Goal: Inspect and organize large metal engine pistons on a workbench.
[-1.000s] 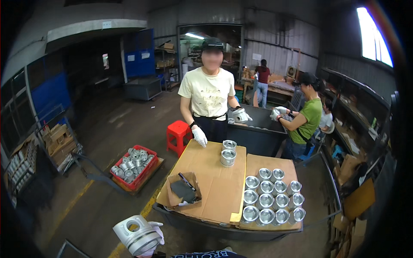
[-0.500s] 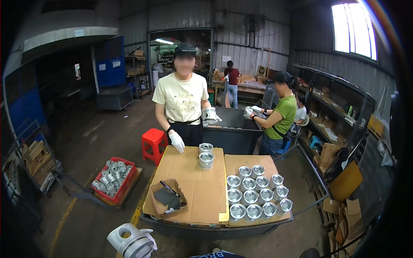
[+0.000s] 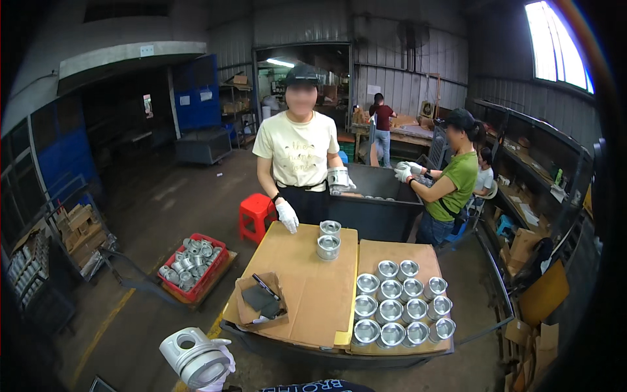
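Note:
At the lower left, a large silver metal piston [image 3: 191, 356] with a round hole in its side is gripped by my white-gloved left hand [image 3: 225, 366]. It is held tilted in front of the table's near left corner. Only part of the glove shows behind the piston. My right hand is out of view. On the cardboard-covered table [image 3: 307, 287], two pistons [image 3: 328, 247] stand one behind the other near the far edge. At the right, several more pistons [image 3: 390, 310] stand upright in rows.
An open cardboard box [image 3: 261, 297] with dark sheets and a pen sits at the table's left. A red crate [image 3: 194, 264] of pistons lies on the floor beside a red stool [image 3: 257, 214]. Across the table one person holds a piston [image 3: 339, 176]; another works at a dark bin [image 3: 372, 212].
My view has swung left, so the scene sits farther right. My left hand still holds the piston, now turned slightly and showing more of the glove.

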Demonstrator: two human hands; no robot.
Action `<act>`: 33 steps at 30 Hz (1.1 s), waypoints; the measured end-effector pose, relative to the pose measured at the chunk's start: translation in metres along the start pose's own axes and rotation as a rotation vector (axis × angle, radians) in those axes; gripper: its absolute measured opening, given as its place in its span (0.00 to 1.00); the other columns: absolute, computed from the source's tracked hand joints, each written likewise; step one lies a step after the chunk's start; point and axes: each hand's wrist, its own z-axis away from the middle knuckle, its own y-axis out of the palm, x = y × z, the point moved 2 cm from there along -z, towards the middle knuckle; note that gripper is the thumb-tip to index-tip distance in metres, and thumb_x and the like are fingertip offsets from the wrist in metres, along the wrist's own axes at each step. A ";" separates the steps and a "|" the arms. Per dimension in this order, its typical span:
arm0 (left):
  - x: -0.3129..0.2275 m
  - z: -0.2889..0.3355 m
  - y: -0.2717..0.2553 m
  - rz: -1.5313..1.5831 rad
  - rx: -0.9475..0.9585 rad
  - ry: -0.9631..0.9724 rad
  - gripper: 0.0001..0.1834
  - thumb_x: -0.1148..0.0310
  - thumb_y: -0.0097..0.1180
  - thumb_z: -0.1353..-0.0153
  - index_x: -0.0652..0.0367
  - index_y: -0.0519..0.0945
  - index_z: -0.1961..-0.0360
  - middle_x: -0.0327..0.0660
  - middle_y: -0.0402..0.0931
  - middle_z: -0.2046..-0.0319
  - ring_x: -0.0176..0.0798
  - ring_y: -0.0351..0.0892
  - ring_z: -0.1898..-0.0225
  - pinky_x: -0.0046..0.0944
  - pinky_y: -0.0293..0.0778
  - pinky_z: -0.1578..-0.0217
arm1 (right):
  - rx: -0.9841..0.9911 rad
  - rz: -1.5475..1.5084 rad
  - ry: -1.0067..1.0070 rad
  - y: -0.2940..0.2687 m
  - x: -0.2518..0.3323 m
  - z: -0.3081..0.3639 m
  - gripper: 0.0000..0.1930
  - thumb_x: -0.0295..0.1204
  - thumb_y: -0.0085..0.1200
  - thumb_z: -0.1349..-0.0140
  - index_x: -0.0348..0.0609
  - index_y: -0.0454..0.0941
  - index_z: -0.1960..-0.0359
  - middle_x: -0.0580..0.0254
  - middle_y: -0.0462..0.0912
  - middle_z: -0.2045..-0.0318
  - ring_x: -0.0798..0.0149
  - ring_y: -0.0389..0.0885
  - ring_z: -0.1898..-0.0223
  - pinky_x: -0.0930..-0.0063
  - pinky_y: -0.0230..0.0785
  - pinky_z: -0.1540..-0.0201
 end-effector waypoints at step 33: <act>-0.015 0.048 -0.025 0.605 0.291 -0.809 0.48 0.40 0.56 0.46 0.78 0.63 0.42 0.56 0.77 0.68 0.49 0.80 0.68 0.38 0.74 0.73 | -0.342 0.692 -0.611 -0.069 -0.033 -0.124 0.08 0.31 0.50 0.50 0.45 0.81 0.77 0.49 0.81 0.73 0.49 0.79 0.72 0.56 0.71 0.65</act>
